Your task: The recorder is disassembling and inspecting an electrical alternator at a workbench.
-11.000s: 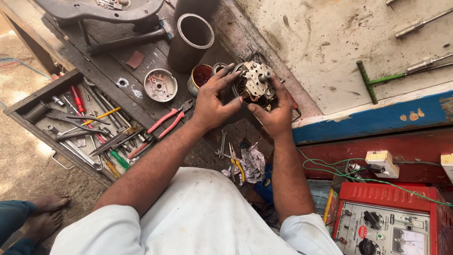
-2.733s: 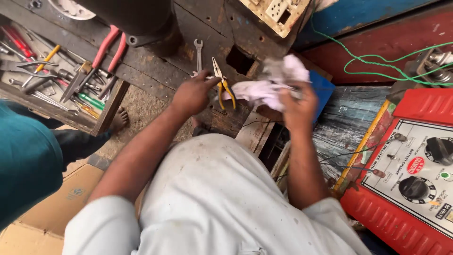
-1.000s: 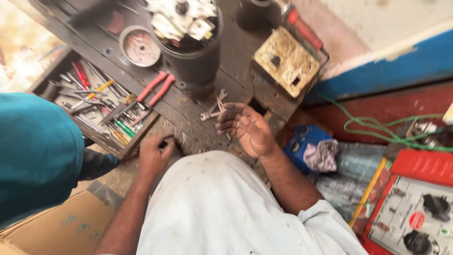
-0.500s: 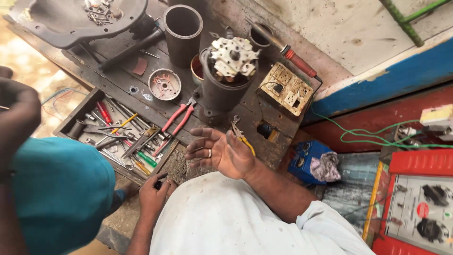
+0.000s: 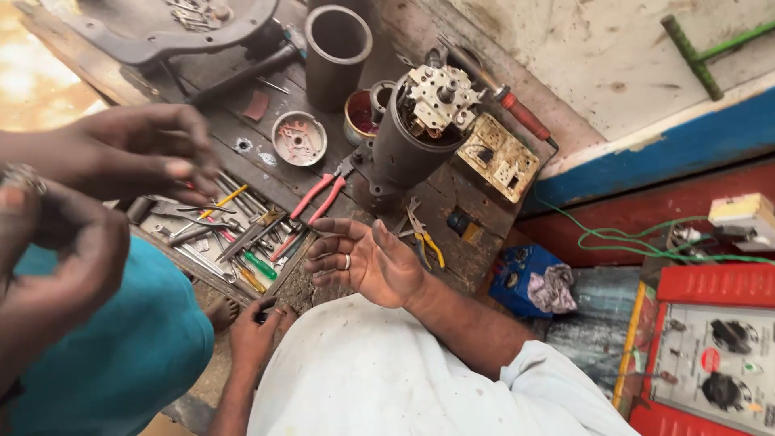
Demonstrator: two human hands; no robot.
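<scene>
- The left hand [image 5: 258, 323] sits low at 7 o'clock, by the near edge of the counter [image 5: 266, 165]. Its fingers curl inward over something small and dark. Whether they pinch it cannot be told, and a white shirt cuts off the wrist.
- The right hand [image 5: 367, 262] hovers at centre with its palm up. Its fingers are spread and loose and hold nothing, and one wears a ring.
- Just beyond the right hand at 1 o'clock, the yellow-handled pliers [image 5: 426, 242] lie on the counter, close to the fingertips but apart from them.
- At 9 o'clock a co-worker's two hands [image 5: 137, 153] are blurred and very close to the lens. They hide the left part of the tool tray [image 5: 187, 270]. A teal garment [image 5: 121, 347] fills the lower left corner.
- The red-handled pliers [image 5: 319, 198] lie at 11 o'clock from the right hand, between the tray and the motor housing [image 5: 400, 153].
- The motor housing stands upright at 12 o'clock. Its pale terminal top is clear, and its base is partly shadowed.
- The counter's right edge drops off past a beige switch board [image 5: 498, 157]. Below it, at 3 o'clock, are a blue box [image 5: 521, 278] and a red meter unit [image 5: 710, 355], the unit cut off by the frame.
- Farthest away, an open cylinder [image 5: 337, 48] stands at 12 o'clock. The bare counter beside it offers little free room.
</scene>
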